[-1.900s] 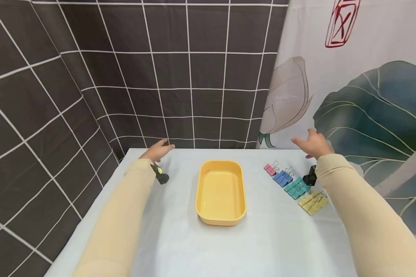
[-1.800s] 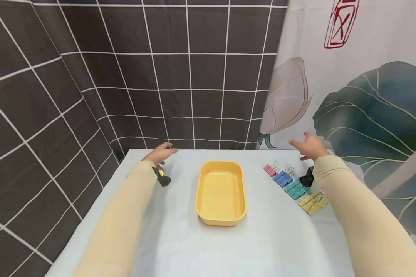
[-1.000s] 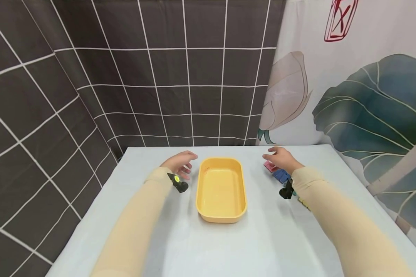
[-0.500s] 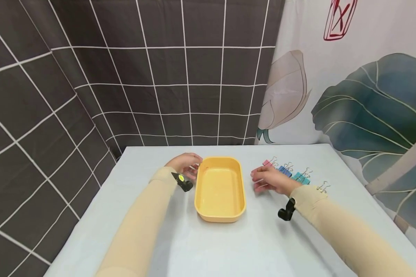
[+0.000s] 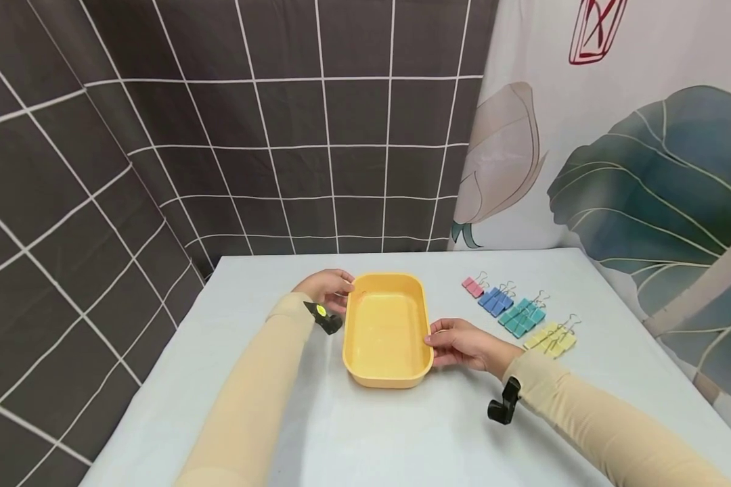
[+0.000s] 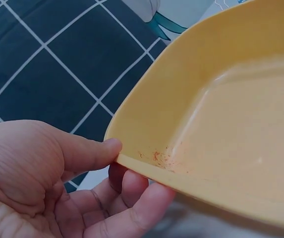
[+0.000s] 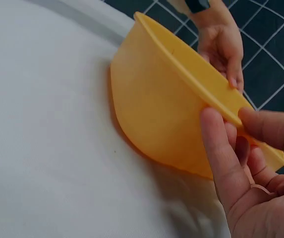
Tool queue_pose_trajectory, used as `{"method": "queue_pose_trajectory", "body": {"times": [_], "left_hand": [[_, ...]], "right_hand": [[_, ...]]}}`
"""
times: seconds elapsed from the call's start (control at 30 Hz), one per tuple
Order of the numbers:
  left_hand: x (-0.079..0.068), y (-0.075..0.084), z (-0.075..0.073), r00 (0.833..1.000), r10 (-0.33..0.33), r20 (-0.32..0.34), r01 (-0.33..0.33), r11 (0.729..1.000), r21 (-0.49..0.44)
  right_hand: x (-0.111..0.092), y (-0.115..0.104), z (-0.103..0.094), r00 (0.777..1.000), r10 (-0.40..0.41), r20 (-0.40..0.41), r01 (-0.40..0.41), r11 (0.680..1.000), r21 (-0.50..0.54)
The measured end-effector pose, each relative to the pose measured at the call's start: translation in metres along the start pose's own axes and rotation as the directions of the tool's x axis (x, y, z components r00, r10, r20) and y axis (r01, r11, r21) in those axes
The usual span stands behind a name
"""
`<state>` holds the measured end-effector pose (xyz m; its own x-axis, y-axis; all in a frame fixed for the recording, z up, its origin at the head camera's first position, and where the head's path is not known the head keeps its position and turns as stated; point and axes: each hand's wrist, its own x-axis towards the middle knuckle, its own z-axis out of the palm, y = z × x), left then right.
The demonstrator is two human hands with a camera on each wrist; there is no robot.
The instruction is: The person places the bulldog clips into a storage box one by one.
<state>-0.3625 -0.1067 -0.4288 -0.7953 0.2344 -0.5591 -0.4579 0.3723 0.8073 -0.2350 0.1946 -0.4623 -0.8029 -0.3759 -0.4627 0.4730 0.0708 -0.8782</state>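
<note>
A yellow rectangular plastic tub [image 5: 386,331] with rounded corners stands at the middle of the white table, with nothing inside but some reddish marks near one corner. My left hand [image 5: 329,289] is at its far left rim; in the left wrist view the thumb lies on the rim [image 6: 146,168] and the fingers curl under it outside. At the right side my right hand [image 5: 463,346] pinches the rim, thumb on top and fingers against the outer wall [image 7: 156,104], as the right wrist view shows.
To the right lie binder clips in groups by colour: pink [image 5: 473,287], blue [image 5: 496,301], teal [image 5: 522,318] and yellow [image 5: 551,339], the yellow ones close to my right sleeve. A dark grid-patterned cloth [image 5: 292,135] hangs behind the white table [image 5: 353,439].
Both hands have come inward from the table's sides to the tub and taken hold of its rim. The right hand has moved left and nearer, uncovering the binder clips. The tub stays in place.
</note>
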Motion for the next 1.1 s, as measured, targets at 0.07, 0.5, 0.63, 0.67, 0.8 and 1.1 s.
{"method": "queue_pose_trajectory", "body": {"times": [0.07,0.5,0.63,0.67,0.8,1.1], "left_hand": [[0.001,-0.001,0.0,1.0,-0.007,0.006,0.007,1.0,-0.007],[-0.001,0.0,0.002,1.0,0.001,0.02,-0.001,0.999,-0.034],[-0.002,-0.001,0.005,0.999,0.039,0.012,-0.038,0.999,-0.025],[-0.002,-0.001,0.006,0.999,0.047,0.008,-0.047,0.998,-0.03],[0.001,-0.003,0.009,0.998,0.068,-0.015,-0.069,0.993,-0.093],[0.012,-0.009,0.022,0.982,0.135,-0.13,-0.163,0.959,-0.233]], "right_hand": [[-0.001,-0.001,0.001,1.0,-0.003,-0.011,0.003,1.0,0.0],[-0.003,-0.002,0.005,1.0,-0.021,-0.021,0.02,0.999,-0.027],[-0.001,-0.001,0.005,0.998,-0.039,-0.055,0.038,0.999,-0.028],[-0.001,-0.001,0.004,0.997,-0.044,-0.07,0.042,0.999,-0.026],[0.003,0.001,0.002,0.99,-0.067,-0.122,0.064,0.998,-0.027],[0.01,0.004,-0.002,0.967,-0.144,-0.209,0.148,0.989,0.004]]}}
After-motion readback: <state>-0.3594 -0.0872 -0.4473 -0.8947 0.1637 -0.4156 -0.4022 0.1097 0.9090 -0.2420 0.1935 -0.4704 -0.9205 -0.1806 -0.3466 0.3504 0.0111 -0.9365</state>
